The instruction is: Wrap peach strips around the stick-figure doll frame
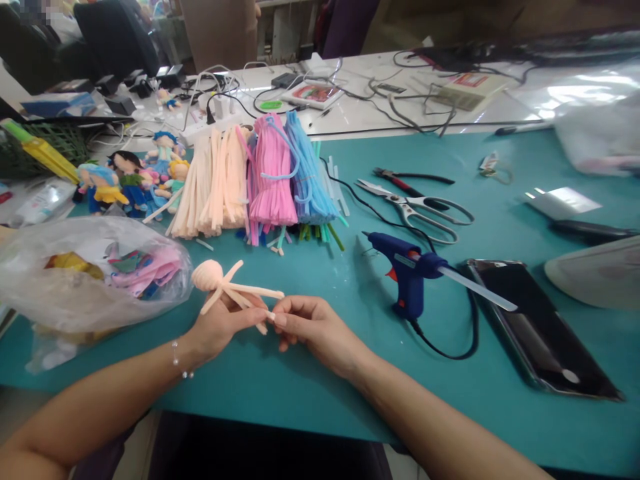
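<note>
Much of the peach figure's lower part is hidden: the left hand (217, 328) wraps it, so how its limbs join behind the fingers cannot be made out. The peach figure (208, 275) is above the near part of the green mat (310, 393), just right of the clear plastic bag (95, 267), with its round coiled head up and to the left and thin limbs spreading out. 1 long limb reaches right, its end at the right hand (320, 328). The bag's film blurs the colored pieces inside, and its left side is cut off by the frame. The white cup-like object (595, 272) is cut off at the right edge, and glare washes out the plastic (600, 120) above it.

Both forearms come in from the bottom corners, slanting inward until the fingertips meet. The left hand is clamped on the figure, thumb stretched to the right; a beaded bracelet (175, 353) circles that wrist. The right hand points left, fingers curled, with thumb and forefinger together at the left thumb's tip — what lies between them is too small to tell.

The blue glue gun (411, 273) is right of the hands, near the dark phone (545, 327); pink stems (273, 180) and blue stems (311, 177) lie beyond them.
</note>
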Tool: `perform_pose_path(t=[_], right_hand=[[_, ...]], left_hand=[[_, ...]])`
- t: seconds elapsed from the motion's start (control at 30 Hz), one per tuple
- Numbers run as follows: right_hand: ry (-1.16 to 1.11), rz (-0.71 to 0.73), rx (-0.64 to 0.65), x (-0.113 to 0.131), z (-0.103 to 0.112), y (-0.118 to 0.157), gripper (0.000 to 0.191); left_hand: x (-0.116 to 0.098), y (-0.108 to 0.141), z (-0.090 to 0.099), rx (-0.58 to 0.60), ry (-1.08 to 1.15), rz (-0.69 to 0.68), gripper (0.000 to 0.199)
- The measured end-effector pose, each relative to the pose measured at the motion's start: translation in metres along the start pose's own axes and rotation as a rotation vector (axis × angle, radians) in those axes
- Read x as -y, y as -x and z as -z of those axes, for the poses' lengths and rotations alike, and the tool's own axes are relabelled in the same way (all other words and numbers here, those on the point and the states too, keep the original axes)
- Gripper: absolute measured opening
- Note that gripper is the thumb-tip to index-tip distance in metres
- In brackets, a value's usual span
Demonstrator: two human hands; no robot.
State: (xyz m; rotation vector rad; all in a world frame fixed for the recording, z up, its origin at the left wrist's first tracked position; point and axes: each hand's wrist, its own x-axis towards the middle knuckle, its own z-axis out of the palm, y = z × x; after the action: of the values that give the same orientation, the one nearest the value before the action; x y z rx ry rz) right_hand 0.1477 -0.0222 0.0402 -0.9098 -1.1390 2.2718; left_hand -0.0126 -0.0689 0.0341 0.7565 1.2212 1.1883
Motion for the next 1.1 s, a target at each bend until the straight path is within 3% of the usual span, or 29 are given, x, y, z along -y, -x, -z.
perform_pose_path(t=[0.43,0.83,1.1], right_hand=[[0.050,0.005,-0.028,0.0015,-0.0015,0.0015,0.031],[-0.163,-0.059,0.014,0.0015,-0.0012,0.0001,0.029],[-0.147,-0.081,0.012,0.0002,-0.0002,-0.0014,0.030]], left_hand=[[0.0002,0.0004,0.0002,0.021,-0.054,-0.004,0.016],[0.0014,0.0003,0.0002,0.007,-0.040,-0.034,0.014],[0.0000,-0.0001,0.0002,0.019,-0.031,-0.040,0.010]])
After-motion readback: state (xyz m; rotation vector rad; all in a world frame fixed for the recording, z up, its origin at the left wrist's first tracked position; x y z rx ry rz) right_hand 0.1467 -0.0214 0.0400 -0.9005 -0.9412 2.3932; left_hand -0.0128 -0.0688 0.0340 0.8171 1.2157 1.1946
